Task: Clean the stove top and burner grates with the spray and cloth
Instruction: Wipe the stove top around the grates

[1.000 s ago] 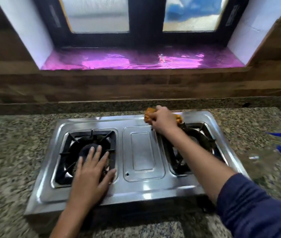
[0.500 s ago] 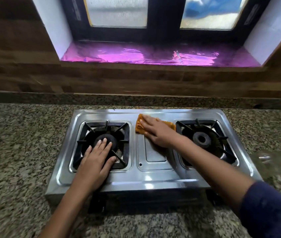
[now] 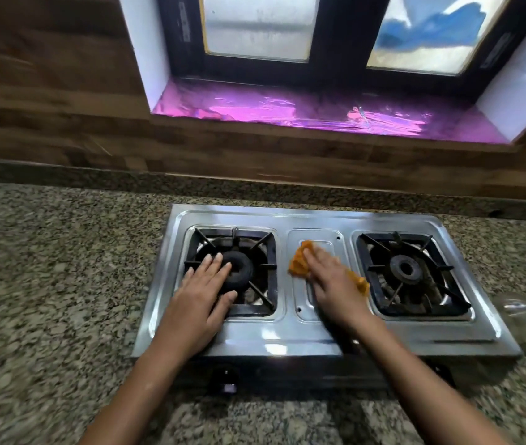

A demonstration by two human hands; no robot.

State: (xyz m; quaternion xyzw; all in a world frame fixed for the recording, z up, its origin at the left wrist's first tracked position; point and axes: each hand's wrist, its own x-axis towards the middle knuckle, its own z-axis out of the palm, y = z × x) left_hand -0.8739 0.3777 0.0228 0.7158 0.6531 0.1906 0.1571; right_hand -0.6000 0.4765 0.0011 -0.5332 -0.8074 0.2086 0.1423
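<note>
2 grips lie flat on the steel stove (image 3: 316,216): right grip (image 3: 332,281), fingers straight, presses the orange cloth (image 3: 298,266) onto the centre panel (image 3: 313,235), covering most of it; left grip (image 3: 200,300), fingers straight, rests on the left burner grate (image 3: 263,240).

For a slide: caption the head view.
The right hand presses an orange cloth on the stove top; the left hand rests on the left burner grate.

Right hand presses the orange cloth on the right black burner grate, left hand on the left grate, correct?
No: head view shows the right hand pressing the orange cloth on the steel centre panel beside the right grate. The left hand is as stated.
</note>
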